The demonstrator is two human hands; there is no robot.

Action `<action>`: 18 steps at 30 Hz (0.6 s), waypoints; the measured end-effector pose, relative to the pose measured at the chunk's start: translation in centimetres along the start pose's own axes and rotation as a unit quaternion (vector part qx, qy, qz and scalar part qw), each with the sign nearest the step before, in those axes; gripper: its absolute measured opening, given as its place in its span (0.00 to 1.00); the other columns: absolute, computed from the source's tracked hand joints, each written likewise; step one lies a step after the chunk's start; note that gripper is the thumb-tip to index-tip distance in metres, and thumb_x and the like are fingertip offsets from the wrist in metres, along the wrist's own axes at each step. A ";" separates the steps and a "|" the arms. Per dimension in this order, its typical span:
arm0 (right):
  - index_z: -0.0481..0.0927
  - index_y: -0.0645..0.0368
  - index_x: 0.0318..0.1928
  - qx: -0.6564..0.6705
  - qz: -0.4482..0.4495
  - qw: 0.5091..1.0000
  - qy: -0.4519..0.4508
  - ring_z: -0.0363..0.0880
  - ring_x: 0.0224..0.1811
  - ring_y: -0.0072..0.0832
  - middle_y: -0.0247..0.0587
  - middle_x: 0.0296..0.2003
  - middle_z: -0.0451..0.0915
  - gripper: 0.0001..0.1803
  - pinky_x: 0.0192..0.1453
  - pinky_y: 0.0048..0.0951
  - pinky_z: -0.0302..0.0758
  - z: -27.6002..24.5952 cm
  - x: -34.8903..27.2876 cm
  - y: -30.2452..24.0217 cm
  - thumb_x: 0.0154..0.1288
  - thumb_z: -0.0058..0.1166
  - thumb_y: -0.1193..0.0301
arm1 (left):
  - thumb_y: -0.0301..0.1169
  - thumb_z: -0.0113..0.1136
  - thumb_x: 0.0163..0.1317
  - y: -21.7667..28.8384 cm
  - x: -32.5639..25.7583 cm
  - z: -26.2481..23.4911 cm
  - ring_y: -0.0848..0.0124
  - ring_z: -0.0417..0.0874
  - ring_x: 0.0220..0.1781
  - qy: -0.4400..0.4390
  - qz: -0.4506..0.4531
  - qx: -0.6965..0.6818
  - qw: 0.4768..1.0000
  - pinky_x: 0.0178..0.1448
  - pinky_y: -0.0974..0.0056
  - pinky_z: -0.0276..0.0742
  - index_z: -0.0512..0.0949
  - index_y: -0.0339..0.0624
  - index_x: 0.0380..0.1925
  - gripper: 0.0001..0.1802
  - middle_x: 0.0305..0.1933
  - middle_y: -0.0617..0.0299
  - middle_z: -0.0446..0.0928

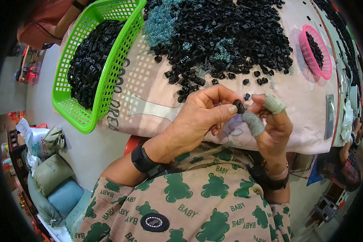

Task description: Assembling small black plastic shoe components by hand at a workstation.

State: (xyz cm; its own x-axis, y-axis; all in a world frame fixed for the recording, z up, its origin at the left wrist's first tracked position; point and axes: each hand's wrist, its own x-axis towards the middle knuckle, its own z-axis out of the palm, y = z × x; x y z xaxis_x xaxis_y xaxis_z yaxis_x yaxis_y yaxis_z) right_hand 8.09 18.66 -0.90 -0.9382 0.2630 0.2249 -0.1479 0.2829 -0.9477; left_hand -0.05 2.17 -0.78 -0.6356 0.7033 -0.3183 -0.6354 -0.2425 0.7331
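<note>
One small black piece [238,106] sits pinched between the thumb and index finger of your left hand [201,111], held over the near edge of the counter [304,115], close to your body, presumably so that you can see it plainly and turn it with little effort. Gripping it by the fingertips alone leaves much of it exposed, which seems meant to give the other side room to work. Your right hand [275,127] comes in just beside it, thumb and index finger bent toward each other; whether they are closed on anything, or touch the piece, you cannot tell from here. Grey wraps [253,123] cover parts of that thumb and index finger, probably to spare the skin from rubbing. Straight ahead, the wide heap of black pieces [238,40] lies where either hand could draw from it, with a few strays near your fingers. The pale bluish coils [161,26], likely springs, are massed at the heap's left side, with small clusters scattered among the black, so both kinds stay within reach. The green basket [119,58], well filled with black pieces, stands to your left, and the smaller pink basket [326,66] to the right, both likely kept aside to leave the middle free for your forearms.
</note>
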 end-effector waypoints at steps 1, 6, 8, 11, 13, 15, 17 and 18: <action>0.78 0.61 0.47 -0.040 -0.005 0.999 -0.017 0.73 0.29 0.14 0.31 0.31 0.78 0.19 0.29 0.15 0.68 -0.5 0.0 0.3 0.53 0.64 0.81 | 0.26 0.58 0.62 0.2 0.1 -0.6 0.81 0.70 0.23 -0.025 -0.012 -0.003 1.000 0.23 0.77 0.68 0.75 0.36 0.42 0.10 0.34 0.62 0.77; 0.78 0.62 0.47 -0.038 0.014 0.999 -0.003 0.75 0.32 0.16 0.32 0.31 0.78 0.19 0.32 0.16 0.71 -0.1 0.1 0.5 0.52 0.64 0.81 | 0.26 0.58 0.61 0.7 0.0 -0.9 0.82 0.71 0.24 -0.031 0.017 0.001 0.999 0.25 0.77 0.70 0.73 0.36 0.43 0.11 0.41 0.57 0.78; 0.78 0.62 0.47 -0.032 0.020 0.999 0.003 0.76 0.32 0.17 0.32 0.31 0.78 0.19 0.33 0.16 0.72 -0.3 0.1 0.7 0.53 0.63 0.81 | 0.26 0.59 0.61 0.8 0.0 -0.9 0.82 0.72 0.25 -0.038 0.025 0.000 0.999 0.25 0.77 0.71 0.73 0.36 0.43 0.11 0.43 0.56 0.79; 0.77 0.63 0.47 -0.031 0.025 0.999 -0.009 0.78 0.34 0.19 0.33 0.32 0.77 0.19 0.35 0.17 0.74 -0.4 0.2 0.8 0.53 0.63 0.82 | 0.25 0.60 0.60 1.1 0.0 -1.0 0.83 0.73 0.27 -0.033 0.039 0.057 0.997 0.26 0.78 0.71 0.73 0.36 0.44 0.12 0.41 0.57 0.78; 0.77 0.63 0.47 -0.044 0.011 0.999 -0.009 0.78 0.34 0.19 0.33 0.32 0.77 0.19 0.35 0.17 0.73 -0.4 0.2 0.8 0.53 0.62 0.82 | 0.24 0.60 0.59 1.4 -0.2 -0.7 0.83 0.74 0.28 -0.011 0.050 0.083 0.995 0.27 0.79 0.71 0.73 0.37 0.46 0.15 0.41 0.60 0.78; 0.78 0.63 0.47 -0.039 0.015 0.999 -0.008 0.78 0.34 0.19 0.33 0.32 0.76 0.18 0.35 0.17 0.74 -0.4 0.3 0.7 0.53 0.62 0.82 | 0.23 0.60 0.59 1.3 -0.1 -0.8 0.83 0.74 0.28 -0.012 0.062 0.090 0.994 0.27 0.79 0.71 0.72 0.37 0.48 0.16 0.40 0.61 0.77; 0.78 0.63 0.46 -0.037 0.019 0.999 -0.006 0.77 0.34 0.19 0.33 0.32 0.76 0.18 0.35 0.17 0.74 -0.4 0.4 0.6 0.53 0.62 0.82 | 0.23 0.60 0.59 1.3 -0.1 -0.7 0.83 0.75 0.28 -0.015 0.075 0.096 0.992 0.27 0.79 0.71 0.72 0.38 0.50 0.18 0.40 0.62 0.77; 0.78 0.63 0.46 -0.033 0.011 0.999 0.000 0.77 0.34 0.18 0.32 0.32 0.76 0.18 0.34 0.16 0.73 -0.4 0.4 0.7 0.53 0.62 0.82 | 0.23 0.59 0.59 1.3 -0.1 -0.6 0.83 0.75 0.27 -0.010 0.081 0.110 0.991 0.27 0.79 0.71 0.72 0.38 0.51 0.19 0.40 0.62 0.78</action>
State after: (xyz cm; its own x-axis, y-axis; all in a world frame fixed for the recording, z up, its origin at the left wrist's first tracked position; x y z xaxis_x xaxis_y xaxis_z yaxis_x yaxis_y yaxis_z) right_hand 7.76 19.36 -1.37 -0.9408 0.2699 0.2052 -0.1071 0.3376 -0.9352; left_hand -1.11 1.37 -0.15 -0.7116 0.6804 -0.1752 -0.4137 -0.2042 0.8872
